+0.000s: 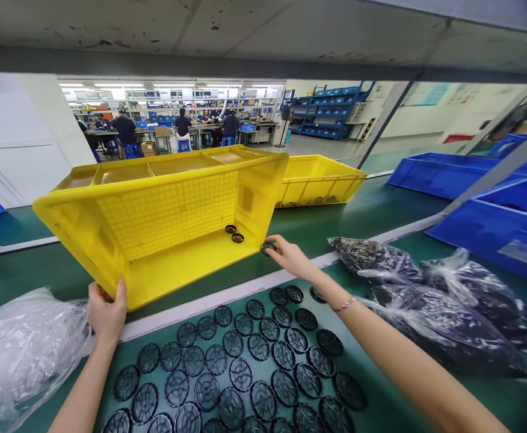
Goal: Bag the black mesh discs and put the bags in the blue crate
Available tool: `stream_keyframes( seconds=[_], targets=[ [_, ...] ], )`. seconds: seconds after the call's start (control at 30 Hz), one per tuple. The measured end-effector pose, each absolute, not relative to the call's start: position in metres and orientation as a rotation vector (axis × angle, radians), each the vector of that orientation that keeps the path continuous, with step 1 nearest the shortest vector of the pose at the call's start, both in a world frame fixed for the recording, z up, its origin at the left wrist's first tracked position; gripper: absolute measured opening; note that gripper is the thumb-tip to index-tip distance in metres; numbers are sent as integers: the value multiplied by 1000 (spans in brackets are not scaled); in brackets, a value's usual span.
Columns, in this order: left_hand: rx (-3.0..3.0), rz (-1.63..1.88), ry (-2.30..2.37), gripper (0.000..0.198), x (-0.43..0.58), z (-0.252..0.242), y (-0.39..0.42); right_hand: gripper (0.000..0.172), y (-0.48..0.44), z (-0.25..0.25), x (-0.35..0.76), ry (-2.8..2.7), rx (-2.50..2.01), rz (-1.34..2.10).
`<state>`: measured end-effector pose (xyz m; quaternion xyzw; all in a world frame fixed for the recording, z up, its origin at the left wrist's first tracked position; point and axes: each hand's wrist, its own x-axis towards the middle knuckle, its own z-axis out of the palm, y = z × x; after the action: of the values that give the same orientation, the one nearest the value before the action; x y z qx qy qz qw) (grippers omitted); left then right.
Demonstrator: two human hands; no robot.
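A large yellow plastic bin [168, 210] is tipped on its side, its mouth facing me. My left hand [107, 310] grips its lower left corner, thumb on the rim. Two black spoked discs [237, 238] lie inside near the right end. At the lower right corner, my right hand [286, 255] pinches another black disc [268, 247] beside the rim; whether that hand also touches the bin I cannot tell. Below, rows of black spoked discs [241, 374] lie flat on the green work surface [363, 415], several of them close together.
Clear bags of black parts [444, 319] lie at right, and a bag of white pieces [29, 349] at left. A second yellow bin [320, 180] stands behind, with blue bins [498, 228] at right. A shelf [245, 36] hangs overhead. Several people sit at far benches.
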<state>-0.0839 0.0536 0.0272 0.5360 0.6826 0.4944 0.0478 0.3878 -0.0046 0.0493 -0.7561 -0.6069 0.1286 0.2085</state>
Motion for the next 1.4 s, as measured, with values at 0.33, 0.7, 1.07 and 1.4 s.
stream_keyframes(
  seconds=[0.33, 0.7, 1.07, 1.4],
  targets=[
    [1635, 1573, 2077, 37, -79, 31, 52, 64, -97, 42, 460, -1610, -2219, 485],
    [1640, 1487, 2095, 38, -81, 33, 50, 54, 68, 47, 320, -1764, -2148, 244],
    [1596, 1490, 2058, 43, -84, 30, 53, 75, -86, 67, 381, -1429, -1978, 610],
    [1737, 1193, 2018, 67, -89, 52, 38, 65, -226, 12, 416, -1043, -2008, 625]
  ],
)
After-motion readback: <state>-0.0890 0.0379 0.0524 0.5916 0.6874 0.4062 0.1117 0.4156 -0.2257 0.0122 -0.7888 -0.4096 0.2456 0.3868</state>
